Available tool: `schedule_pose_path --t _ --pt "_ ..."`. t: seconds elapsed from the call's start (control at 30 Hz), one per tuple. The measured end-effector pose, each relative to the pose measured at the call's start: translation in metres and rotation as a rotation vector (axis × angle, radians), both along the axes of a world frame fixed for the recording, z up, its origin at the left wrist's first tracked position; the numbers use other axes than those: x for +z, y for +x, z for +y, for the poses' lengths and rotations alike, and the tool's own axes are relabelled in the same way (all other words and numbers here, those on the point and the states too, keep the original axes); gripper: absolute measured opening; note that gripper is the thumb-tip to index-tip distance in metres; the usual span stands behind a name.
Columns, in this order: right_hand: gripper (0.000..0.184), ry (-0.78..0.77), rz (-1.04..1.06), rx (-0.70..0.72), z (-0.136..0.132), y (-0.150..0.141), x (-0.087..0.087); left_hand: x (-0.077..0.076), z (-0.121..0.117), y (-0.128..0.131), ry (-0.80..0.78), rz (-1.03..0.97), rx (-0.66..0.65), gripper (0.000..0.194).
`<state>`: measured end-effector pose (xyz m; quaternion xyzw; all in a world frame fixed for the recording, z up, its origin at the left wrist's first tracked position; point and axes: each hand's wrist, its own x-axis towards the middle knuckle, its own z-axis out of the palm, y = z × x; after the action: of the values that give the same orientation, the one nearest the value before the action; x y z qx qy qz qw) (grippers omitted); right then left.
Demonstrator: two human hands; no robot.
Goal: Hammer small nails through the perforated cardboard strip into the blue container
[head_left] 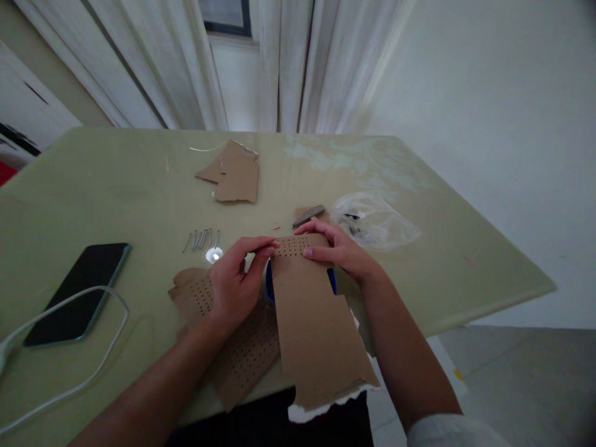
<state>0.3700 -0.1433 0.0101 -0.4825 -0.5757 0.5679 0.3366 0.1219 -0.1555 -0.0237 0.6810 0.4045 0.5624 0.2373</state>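
Note:
A long brown cardboard strip (311, 316) with rows of punched holes at its far end lies over a blue round object (270, 282), mostly hidden beneath it. My right hand (339, 251) grips the strip's far right side, thumb on top and fingers curled over the far edge. At the far left corner of the strip, my left hand (242, 279) is closed, thumb and index fingertips pinched together; whatever is between them is too small to make out. Under my left forearm lie more perforated cardboard pieces (246, 354).
Several nails (201, 239) lie beside a shiny white disc (214, 254). A phone (77, 295) and white cable (105, 366) are at left. Torn cardboard (239, 177) lies farther back. A grey metal piece (308, 215) and a clear plastic bag (377, 220) sit beyond my right hand.

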Motion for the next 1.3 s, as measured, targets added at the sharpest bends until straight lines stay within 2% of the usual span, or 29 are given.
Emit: schedule_pose_path --t 0.63,0.73,0.87,0.97,1.03,1.13,1.3 --pt "0.05 -0.001 -0.01 -0.015 0.0 -0.001 0.0 0.008 0.001 0.0 0.071 0.04 0.003 0.008" --pt "0.047 0.018 0.037 -0.14 0.004 -0.001 -0.004 0.009 0.002 0.0 0.082 0.038 -0.005 0.009" --pt "0.049 0.078 0.053 -0.415 0.014 0.002 -0.015 0.01 0.002 0.0 0.086 0.048 -0.001 0.009" --pt "0.043 0.184 -0.146 -0.57 0.02 0.007 -0.022 0.01 0.003 -0.001 0.078 0.072 0.033 0.01" --pt "0.038 0.264 -0.355 -0.597 0.022 0.01 -0.025 0.01 0.003 -0.001 0.078 0.08 0.042 0.011" --pt "0.035 0.332 -0.585 -0.572 0.021 0.015 -0.032 0.012 0.003 -0.002 0.089 0.092 0.041 0.01" --pt "0.024 0.298 -0.699 -0.462 0.02 0.021 -0.044 0.014 0.002 -0.001 0.105 0.092 0.039 0.008"
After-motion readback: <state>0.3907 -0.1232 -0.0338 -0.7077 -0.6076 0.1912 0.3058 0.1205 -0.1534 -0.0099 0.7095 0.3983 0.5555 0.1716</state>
